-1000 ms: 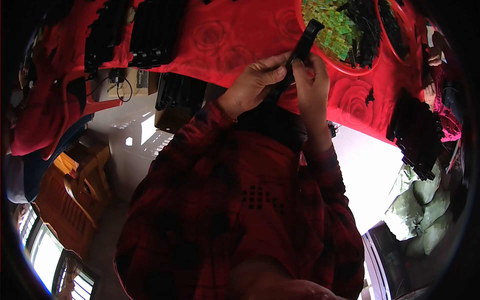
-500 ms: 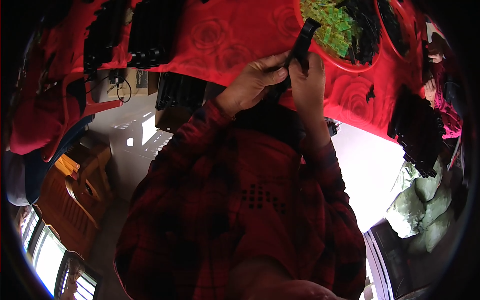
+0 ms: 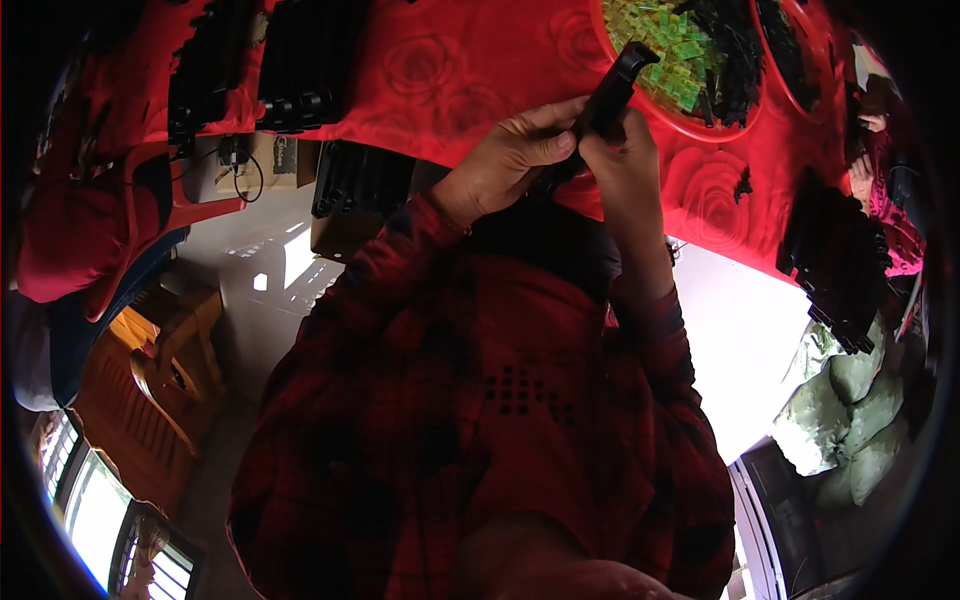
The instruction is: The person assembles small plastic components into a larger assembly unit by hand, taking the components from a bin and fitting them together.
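Between my hands is a long black plastic part (image 3: 607, 93) with a hooked upper end, tilted up and to the right. My left hand (image 3: 515, 158) pinches its side, thumb pressed on the near face. On the other side my right hand (image 3: 625, 170) closes round the same part, its fingers partly hidden behind it. The part's lower end runs down toward my lap into shadow. Just beyond its hooked tip lies a red-rimmed round basin (image 3: 735, 134) holding yellow-green translucent pieces (image 3: 675, 65) and small black pieces (image 3: 735, 50).
A red rose-patterned cloth (image 3: 430, 100) covers the table. Stacked black parts stand at the far left (image 3: 310, 65) and right edge (image 3: 835, 250). A second red basin (image 3: 822, 110) is at the far right, near another person's hand (image 3: 862, 180). Pale sacks (image 3: 840, 420) lie on the right.
The black part has turned slightly and its hooked end has moved a little right and down. My right hand has shifted slightly right, still on it.
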`<state>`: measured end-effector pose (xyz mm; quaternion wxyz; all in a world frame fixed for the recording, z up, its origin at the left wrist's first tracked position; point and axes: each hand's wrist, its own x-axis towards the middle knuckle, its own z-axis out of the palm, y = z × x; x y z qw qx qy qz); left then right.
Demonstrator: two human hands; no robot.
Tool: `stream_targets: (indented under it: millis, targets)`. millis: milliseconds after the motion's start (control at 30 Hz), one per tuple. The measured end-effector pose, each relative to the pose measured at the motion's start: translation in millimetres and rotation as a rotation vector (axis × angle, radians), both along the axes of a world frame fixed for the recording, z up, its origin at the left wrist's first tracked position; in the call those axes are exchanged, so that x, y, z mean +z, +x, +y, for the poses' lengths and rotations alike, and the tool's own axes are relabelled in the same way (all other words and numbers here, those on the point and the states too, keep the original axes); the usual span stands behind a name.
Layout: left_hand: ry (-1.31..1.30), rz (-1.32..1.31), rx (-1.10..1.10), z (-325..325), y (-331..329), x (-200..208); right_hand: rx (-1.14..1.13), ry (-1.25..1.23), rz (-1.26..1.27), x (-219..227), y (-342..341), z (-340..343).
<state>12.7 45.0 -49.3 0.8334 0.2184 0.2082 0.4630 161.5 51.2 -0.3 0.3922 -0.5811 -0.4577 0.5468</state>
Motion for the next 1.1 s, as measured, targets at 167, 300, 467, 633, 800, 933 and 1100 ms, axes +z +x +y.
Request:
stream_targets:
  millis: [167, 300, 467, 633, 800, 933, 1100]
  targets:
    - [-0.002, -0.005, -0.022, -0.4, 2.5, 2.9, 0.017, 0.155, -0.1, -18.1, 6.1, -1.2]
    - [-0.037, 0.052, 0.03, -1.2, 5.7, -3.7, 0.008, 0.081, -0.157, -15.6, 4.0, 0.9]
    - [-0.225, -0.024, -0.129, 10.9, -10.2, 13.9, 0.152, 0.081, -0.173, 6.3, 15.8, -0.5]
    - [-0.171, 0.146, -0.302, 24.6, -35.7, 40.0, 0.008, 0.457, -0.773, 49.9, 37.1, -15.1]
    - [0.001, 0.306, -0.593, 34.5, -43.2, 49.8, 0.451, 0.706, -1.272, 51.2, 55.3, -22.4]
    - [-0.13, -0.153, -0.595, 41.4, -53.5, 32.2, 0.444, 0.637, -1.093, 42.0, 66.4, -27.4]
    - [-0.006, -0.067, -0.289, 24.2, -38.0, 20.1, 0.241, 0.552, -0.951, 26.9, 55.3, -34.1]
